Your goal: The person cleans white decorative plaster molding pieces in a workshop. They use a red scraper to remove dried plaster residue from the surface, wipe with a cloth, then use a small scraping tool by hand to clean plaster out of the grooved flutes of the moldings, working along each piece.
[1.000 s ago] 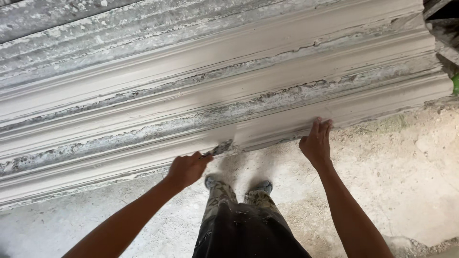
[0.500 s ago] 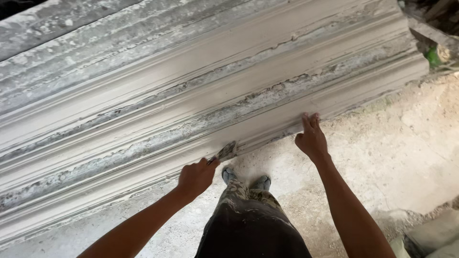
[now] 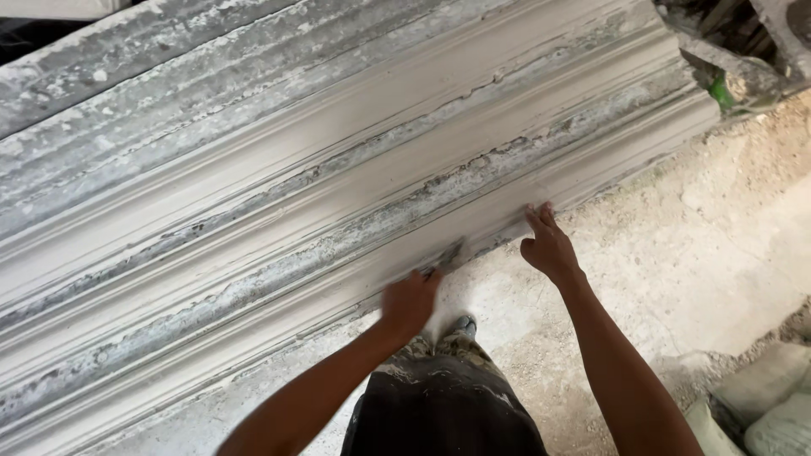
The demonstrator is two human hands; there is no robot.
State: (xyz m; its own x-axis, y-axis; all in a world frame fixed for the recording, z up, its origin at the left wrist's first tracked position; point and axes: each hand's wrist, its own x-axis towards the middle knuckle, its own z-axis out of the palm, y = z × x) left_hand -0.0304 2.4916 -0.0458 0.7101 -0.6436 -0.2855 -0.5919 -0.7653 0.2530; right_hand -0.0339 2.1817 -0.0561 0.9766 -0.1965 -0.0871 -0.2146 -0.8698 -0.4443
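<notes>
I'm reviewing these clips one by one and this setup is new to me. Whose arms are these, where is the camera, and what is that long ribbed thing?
The camera sits on a person's head and looks down, so both bare arms are that person's own. The long grey-white piece is a plaster moulding with stepped ridges, lying over a dusty concrete floor. The left hand, blurred, holds a small scraper against the moulding's lower edge. The right hand rests its fingers on that same edge. The person's shoes show below.

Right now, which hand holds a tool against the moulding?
The left hand holds a small scraper; the right hand only rests bare fingertips on the moulding.
</notes>
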